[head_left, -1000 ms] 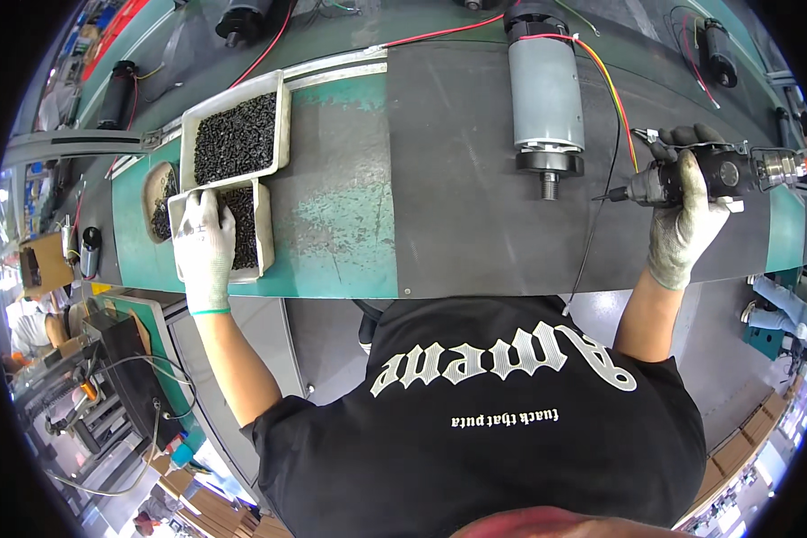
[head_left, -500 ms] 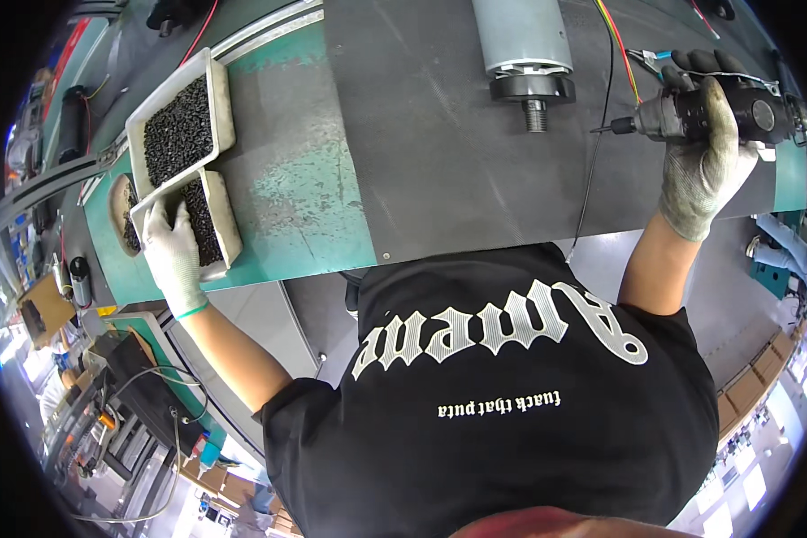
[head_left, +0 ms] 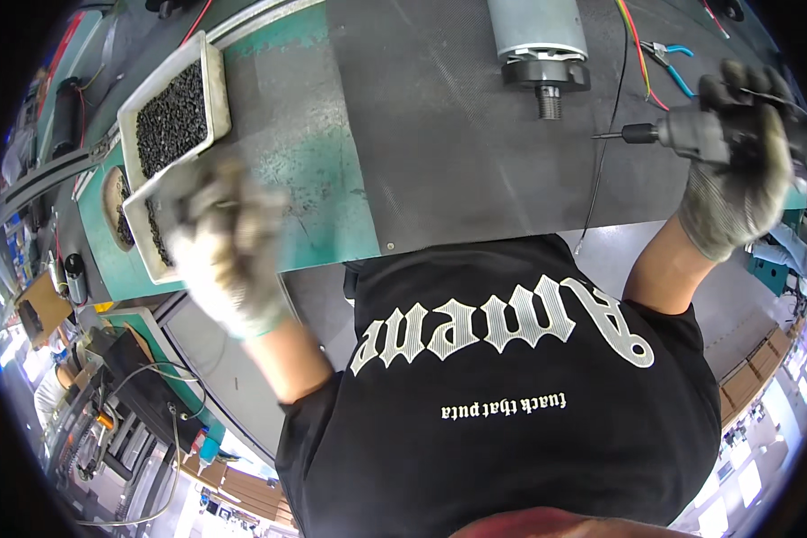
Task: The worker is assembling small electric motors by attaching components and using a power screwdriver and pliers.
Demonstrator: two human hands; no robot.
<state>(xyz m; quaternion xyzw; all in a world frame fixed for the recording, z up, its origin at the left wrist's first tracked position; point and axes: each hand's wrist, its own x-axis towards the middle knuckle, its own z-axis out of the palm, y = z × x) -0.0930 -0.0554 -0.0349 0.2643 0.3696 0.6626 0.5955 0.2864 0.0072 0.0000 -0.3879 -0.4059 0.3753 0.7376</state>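
My gloved left hand [head_left: 229, 238] is smeared by motion just right of a small white bin [head_left: 143, 235] of black screws, partly covering it. Its fingers are too blurred to show whether they hold anything. A larger white bin [head_left: 215, 90], filled with small black screws, stands just behind. On the right my gloved right hand [head_left: 735, 197] wraps around a black-and-grey power screwdriver [head_left: 690, 134], its thin bit pointing left. Beyond the bit's tip, a cylindrical grey motor [head_left: 540, 31] with a black collar and threaded shaft lies on the dark mat.
Pliers with blue handles [head_left: 677, 72] lie behind the screwdriver, beside red, yellow and green wires [head_left: 635, 45]. A thin black cable [head_left: 611, 125] crosses the dark mat [head_left: 439, 134] to its front edge. A round shallow dish [head_left: 112, 204] sits left of the bins.
My left hand has come up out of the small screw bin and swung right. My right hand, with the screwdriver, has shifted slightly right and nearer, uncovering the pliers.
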